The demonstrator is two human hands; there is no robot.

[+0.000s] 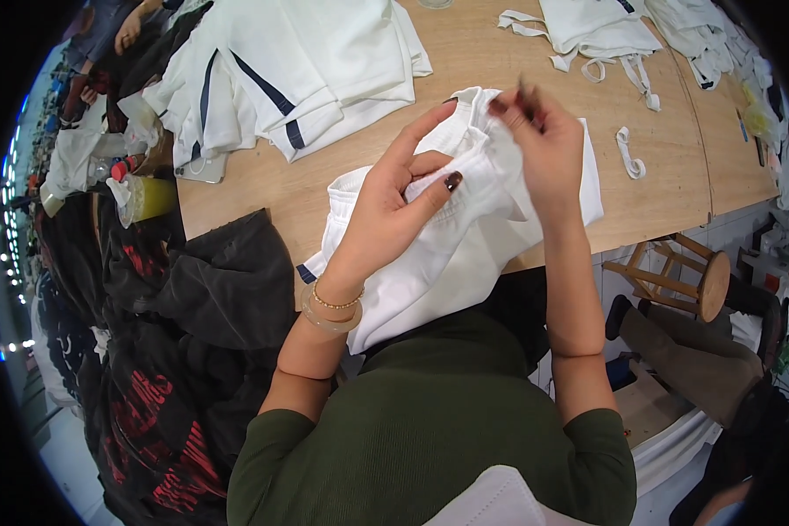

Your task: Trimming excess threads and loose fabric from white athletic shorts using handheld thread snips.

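White shorts [465, 263] with a gathered elastic waistband lie over the table edge and toward my lap; a navy stripe shows at their left side. My left hand [386, 206] grips the waistband, with the thumb on top and the fingers tucked into the fold. At the far end of that waistband is my right hand [548, 145], its fingers pinched together and smeared by motion. A small dark, thin tip sticks up from these fingers, too blurred to name.
White garments with navy stripes [280, 66] are piled at the far left. More white pieces with straps [596, 35] lie far right, near a loose white strip [629, 153]. Dark clothes [228, 272], a yellow drink cup [149, 197] and a phone [203, 168] are left; a wooden stool [714, 285] stands right.
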